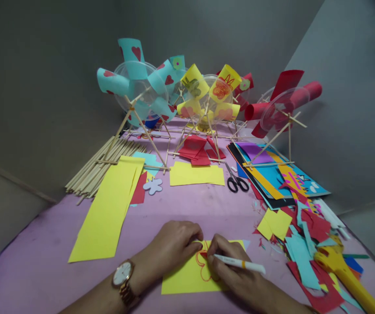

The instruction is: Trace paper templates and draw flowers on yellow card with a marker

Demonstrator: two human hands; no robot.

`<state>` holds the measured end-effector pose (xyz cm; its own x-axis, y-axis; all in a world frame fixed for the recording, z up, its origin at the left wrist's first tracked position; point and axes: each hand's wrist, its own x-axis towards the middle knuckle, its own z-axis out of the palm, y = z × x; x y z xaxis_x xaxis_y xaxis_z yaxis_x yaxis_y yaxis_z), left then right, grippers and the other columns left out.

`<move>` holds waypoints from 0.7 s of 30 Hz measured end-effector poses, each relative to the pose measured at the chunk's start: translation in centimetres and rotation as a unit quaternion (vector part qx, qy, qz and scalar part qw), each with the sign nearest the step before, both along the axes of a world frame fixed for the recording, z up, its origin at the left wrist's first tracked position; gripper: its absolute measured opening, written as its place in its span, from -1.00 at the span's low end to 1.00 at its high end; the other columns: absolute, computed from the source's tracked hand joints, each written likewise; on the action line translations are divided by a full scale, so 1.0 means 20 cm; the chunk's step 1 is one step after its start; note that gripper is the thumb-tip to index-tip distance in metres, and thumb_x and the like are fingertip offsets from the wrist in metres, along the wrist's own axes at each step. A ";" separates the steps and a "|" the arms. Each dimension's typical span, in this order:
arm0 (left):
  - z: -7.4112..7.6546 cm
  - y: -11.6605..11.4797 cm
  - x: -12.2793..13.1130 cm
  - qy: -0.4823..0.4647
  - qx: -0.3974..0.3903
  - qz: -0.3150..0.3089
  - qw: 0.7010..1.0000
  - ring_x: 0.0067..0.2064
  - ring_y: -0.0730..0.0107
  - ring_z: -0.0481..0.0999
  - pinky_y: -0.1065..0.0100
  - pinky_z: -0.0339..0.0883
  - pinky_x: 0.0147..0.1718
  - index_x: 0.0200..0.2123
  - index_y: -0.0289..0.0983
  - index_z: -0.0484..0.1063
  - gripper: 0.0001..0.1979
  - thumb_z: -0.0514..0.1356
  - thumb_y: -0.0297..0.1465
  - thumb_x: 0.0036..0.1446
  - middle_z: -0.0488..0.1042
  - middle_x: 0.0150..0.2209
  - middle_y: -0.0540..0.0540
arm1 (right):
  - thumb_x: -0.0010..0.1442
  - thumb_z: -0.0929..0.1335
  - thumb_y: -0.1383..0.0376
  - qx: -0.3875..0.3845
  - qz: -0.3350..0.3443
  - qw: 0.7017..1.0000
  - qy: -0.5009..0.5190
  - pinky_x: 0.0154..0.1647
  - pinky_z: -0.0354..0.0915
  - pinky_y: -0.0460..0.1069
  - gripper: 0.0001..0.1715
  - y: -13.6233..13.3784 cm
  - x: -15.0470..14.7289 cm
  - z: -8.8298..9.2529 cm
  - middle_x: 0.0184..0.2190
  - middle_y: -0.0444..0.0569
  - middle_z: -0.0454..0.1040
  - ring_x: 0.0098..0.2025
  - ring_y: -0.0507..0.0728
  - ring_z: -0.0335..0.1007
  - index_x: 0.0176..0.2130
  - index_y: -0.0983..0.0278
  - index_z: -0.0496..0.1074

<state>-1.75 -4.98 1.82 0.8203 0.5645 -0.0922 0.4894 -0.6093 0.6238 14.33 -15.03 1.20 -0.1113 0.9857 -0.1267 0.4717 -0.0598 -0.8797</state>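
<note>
Near the front edge of the table lies a sheet of yellow paper (178, 279) with a flower outlined in red-orange. My right hand (231, 264) pinches a white marker (239, 262) with an orange band. Its tip end is at the drawing, partly behind my fingers. My left hand (180, 242), a watch (122, 274) on its wrist, rests on the sheet's upper left. Its fingers are curled, and thumb and fingertips press the paper down. A grey flower-shaped cutout (153, 186) lies farther off, beside a stack of long yellow strips (104, 213).
Black-handled scissors (237, 183) lie beyond my hands, near yellow cards (196, 174) and red cards (192, 149). Paper scraps (305, 257) and a yellow glue gun (344, 272) are at right. Wooden sticks (104, 161) lie left. Stick-framed pinwheels (208, 98) stand at the back.
</note>
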 end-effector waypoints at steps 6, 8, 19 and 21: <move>-0.01 0.00 0.00 -0.003 -0.002 -0.003 1.000 -0.48 0.49 0.37 0.49 0.10 -0.50 -0.38 -0.23 0.46 -0.90 0.13 -0.48 0.09 0.44 -0.49 0.06 | 0.20 0.19 0.30 -0.002 0.001 1.000 0.000 -0.50 0.09 -0.10 -0.84 0.00 -0.01 0.01 -0.57 -0.22 0.25 -0.52 0.02 0.18 -0.42 0.22 0.23; -0.02 0.00 0.00 -0.004 -0.001 -0.003 1.000 -0.47 0.48 0.37 0.48 0.10 -0.49 -0.36 -0.23 0.46 -0.90 0.14 -0.48 0.09 0.44 -0.48 0.06 | 0.20 0.19 0.31 -0.002 -0.001 1.000 0.003 -0.49 0.10 -0.10 -0.84 0.00 -0.01 0.01 -0.56 -0.22 0.26 -0.52 0.02 0.18 -0.43 0.22 0.23; -0.01 0.00 0.00 -0.002 -0.001 0.000 1.000 -0.46 0.46 0.38 0.47 0.10 -0.47 -0.34 -0.24 0.47 -0.89 0.14 -0.48 0.08 0.46 -0.47 0.05 | 0.19 0.19 0.32 -0.005 0.002 1.000 -0.006 -0.51 0.08 -0.10 -0.85 0.00 -0.01 0.01 -0.55 -0.19 0.31 -0.51 0.03 0.21 -0.42 0.22 0.25; -0.02 0.00 0.00 -0.003 0.000 0.001 1.000 -0.45 0.46 0.38 0.47 0.10 -0.46 -0.34 -0.24 0.47 -0.89 0.15 -0.49 0.08 0.46 -0.47 0.05 | 0.19 0.19 0.31 -0.003 0.006 1.000 -0.009 -0.51 0.09 -0.09 -0.84 0.00 -0.01 0.01 -0.55 -0.18 0.31 -0.51 0.03 0.21 -0.43 0.22 0.25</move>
<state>-1.83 -4.94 1.48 0.8193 0.5668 -0.0866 0.4871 -0.6084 0.6265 14.18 -15.07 1.34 -0.1212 0.9836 -0.1339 0.4878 -0.0584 -0.8710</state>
